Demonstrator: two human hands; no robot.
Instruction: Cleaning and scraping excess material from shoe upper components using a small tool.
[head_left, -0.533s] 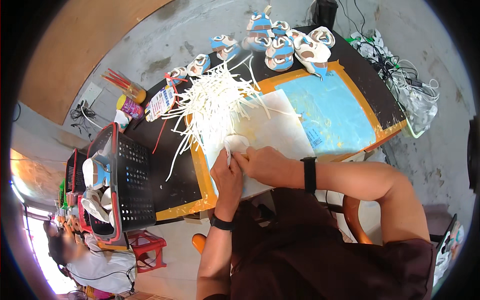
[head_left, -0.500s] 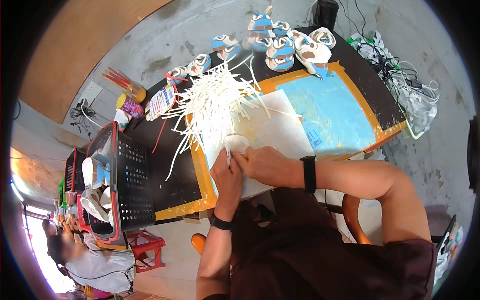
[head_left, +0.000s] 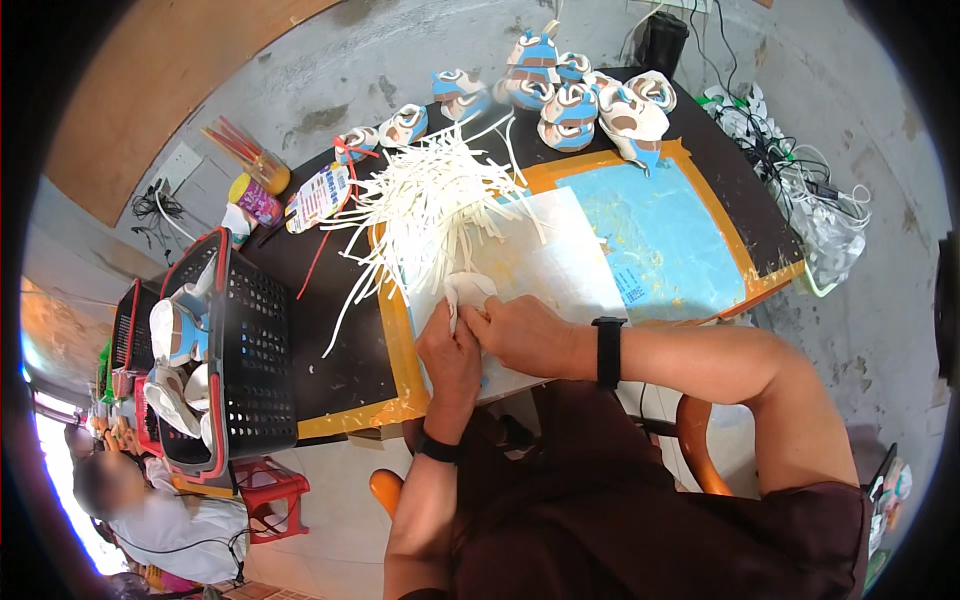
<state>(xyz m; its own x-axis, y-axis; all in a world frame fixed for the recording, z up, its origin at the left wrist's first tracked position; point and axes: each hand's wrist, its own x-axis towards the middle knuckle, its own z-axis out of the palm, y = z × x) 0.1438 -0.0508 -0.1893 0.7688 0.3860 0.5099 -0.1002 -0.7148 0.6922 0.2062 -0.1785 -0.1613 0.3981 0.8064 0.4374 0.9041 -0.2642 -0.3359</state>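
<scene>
Near the table's front edge, my left hand (head_left: pixel 450 352) and my right hand (head_left: pixel 527 337) meet at a white shoe upper (head_left: pixel 469 289). The fingers of both hands are closed on it, thumbs close together. Its rounded end sticks out above them, while the rest is hidden under the hands. Beneath lies a pale sheet (head_left: pixel 570 250). Just beyond the upper is a loose heap of narrow white strips (head_left: pixel 440 195), some reaching onto the sheet.
Several blue, white and brown shoe uppers (head_left: pixel 566 115) stand along the back edge. A blue mat (head_left: pixel 680 235) framed in orange tape lies right. A black basket (head_left: pixel 262 345) holding uppers stands left, near a brush jar (head_left: pixel 268 172). Cables (head_left: pixel 800 165) hang at right; a person (head_left: pixel 170 520) sits lower left.
The whole view has shifted slightly, with the basket now farther left. Both hands stay closed on the white upper, and their grip looks little changed.
</scene>
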